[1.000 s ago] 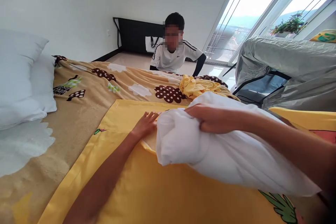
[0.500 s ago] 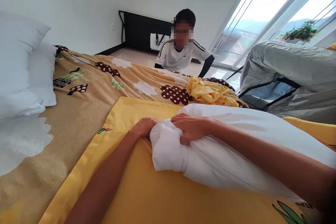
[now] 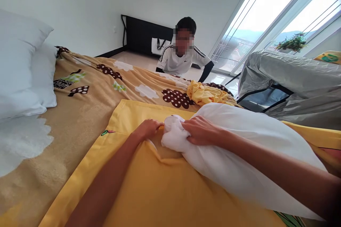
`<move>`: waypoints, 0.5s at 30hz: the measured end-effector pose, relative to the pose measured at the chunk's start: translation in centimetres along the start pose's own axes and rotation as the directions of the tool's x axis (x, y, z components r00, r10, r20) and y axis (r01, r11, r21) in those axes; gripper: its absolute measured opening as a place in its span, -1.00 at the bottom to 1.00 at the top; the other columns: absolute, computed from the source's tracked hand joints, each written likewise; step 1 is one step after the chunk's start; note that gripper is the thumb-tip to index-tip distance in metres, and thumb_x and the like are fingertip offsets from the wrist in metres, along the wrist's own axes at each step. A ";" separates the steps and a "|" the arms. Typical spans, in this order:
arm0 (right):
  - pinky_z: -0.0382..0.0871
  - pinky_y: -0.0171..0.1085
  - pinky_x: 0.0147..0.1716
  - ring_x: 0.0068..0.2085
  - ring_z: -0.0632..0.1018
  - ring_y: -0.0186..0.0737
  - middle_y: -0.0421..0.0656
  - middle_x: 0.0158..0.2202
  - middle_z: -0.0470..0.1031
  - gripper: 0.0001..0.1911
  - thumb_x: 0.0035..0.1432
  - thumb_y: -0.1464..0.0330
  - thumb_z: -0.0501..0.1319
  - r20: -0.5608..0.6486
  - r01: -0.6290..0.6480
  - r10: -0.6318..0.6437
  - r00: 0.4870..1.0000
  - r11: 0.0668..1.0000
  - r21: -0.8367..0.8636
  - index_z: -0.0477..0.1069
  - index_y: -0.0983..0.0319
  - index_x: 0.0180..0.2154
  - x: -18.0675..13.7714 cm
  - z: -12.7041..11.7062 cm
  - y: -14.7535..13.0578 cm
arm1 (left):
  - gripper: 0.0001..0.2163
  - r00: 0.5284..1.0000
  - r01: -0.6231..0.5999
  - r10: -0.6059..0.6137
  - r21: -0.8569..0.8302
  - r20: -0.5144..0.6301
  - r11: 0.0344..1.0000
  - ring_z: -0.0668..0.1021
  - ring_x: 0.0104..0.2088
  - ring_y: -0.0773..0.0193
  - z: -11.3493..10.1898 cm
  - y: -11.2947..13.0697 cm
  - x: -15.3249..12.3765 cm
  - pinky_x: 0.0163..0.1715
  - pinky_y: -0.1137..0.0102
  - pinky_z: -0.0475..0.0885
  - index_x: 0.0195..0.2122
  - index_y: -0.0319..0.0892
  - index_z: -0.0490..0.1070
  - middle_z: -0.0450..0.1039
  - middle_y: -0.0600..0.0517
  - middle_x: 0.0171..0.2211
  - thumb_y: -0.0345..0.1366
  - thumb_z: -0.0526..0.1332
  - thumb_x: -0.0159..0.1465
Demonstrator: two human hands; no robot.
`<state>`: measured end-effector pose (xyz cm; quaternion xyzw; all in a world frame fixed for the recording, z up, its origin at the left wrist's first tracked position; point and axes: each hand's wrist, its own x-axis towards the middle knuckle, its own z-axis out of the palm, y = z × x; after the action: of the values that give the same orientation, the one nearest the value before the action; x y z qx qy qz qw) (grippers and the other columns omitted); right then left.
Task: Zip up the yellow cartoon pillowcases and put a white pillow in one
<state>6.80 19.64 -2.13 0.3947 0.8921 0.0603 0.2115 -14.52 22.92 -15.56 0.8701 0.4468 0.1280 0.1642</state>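
A yellow pillowcase point(image 3: 149, 191) lies flat on the bed, with an opening slit showing between my hands. My left hand point(image 3: 149, 128) is closed on the edge of that opening. My right hand point(image 3: 202, 130) grips the bunched corner of a white pillow point(image 3: 255, 138), just right of the slit. The pillow's gathered end rests at the opening, and its puffed body stretches to the right under my right forearm. My left fingertips come close to the pillow's corner; whether they touch it I cannot tell.
A brown patterned blanket point(image 3: 133, 81) covers the bed. White pillows point(image 3: 16, 71) stand at the left. Crumpled yellow cloth point(image 3: 205, 93) lies at the bed's far edge, near a person in a white shirt point(image 3: 177, 62). A silver-grey covered object point(image 3: 287, 74) stands at the right.
My right hand has shifted the pillow's bunched corner slightly right, squeezing it tighter. The pillowcase opening now shows wider between my hands. My left hand has barely moved.
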 end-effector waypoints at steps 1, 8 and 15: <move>0.05 -0.27 -0.47 -0.41 0.49 -0.17 -0.05 -0.36 0.52 -0.82 -0.05 0.39 0.08 0.026 0.033 -0.033 0.999 0.999 0.001 0.38 0.26 -0.35 -0.1 -0.1 -0.7 | -0.64 1.000 -0.003 0.003 -0.002 -0.020 1.000 0.56 -0.14 0.16 -0.1 0.2 0.0 -0.12 0.34 0.39 -0.04 -0.08 0.47 0.55 -0.05 -0.11 -0.47 0.02 0.24; 0.16 -0.26 -0.46 -0.39 0.51 -0.14 -0.05 -0.39 0.52 -0.76 -0.10 0.39 0.07 0.136 0.252 -0.268 0.954 0.960 0.122 0.43 0.25 -0.35 1.6 -0.5 -3.1 | -0.63 0.985 0.007 -0.023 -0.091 -0.170 0.996 0.53 -0.05 0.18 -1.4 1.4 0.0 -0.05 0.33 0.36 0.05 -0.09 0.42 0.50 0.00 0.00 -0.40 -0.03 0.30; 0.33 -0.22 -0.38 -0.23 0.56 -0.01 0.06 -0.20 0.54 -0.51 -0.19 0.36 0.12 0.331 0.107 -0.151 0.931 0.983 0.148 0.45 0.34 -0.13 7.6 0.1 -2.5 | -0.70 0.970 0.030 -0.079 -0.207 -0.230 0.978 0.51 -0.36 0.23 -2.5 3.2 -0.5 -0.32 0.40 0.37 -0.22 -0.11 0.58 0.50 -0.02 -0.38 -0.43 0.04 0.22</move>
<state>0.54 23.45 -5.38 0.3523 0.8680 -0.0799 0.3407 -13.38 21.17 -11.99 0.8147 0.4717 0.2709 0.2006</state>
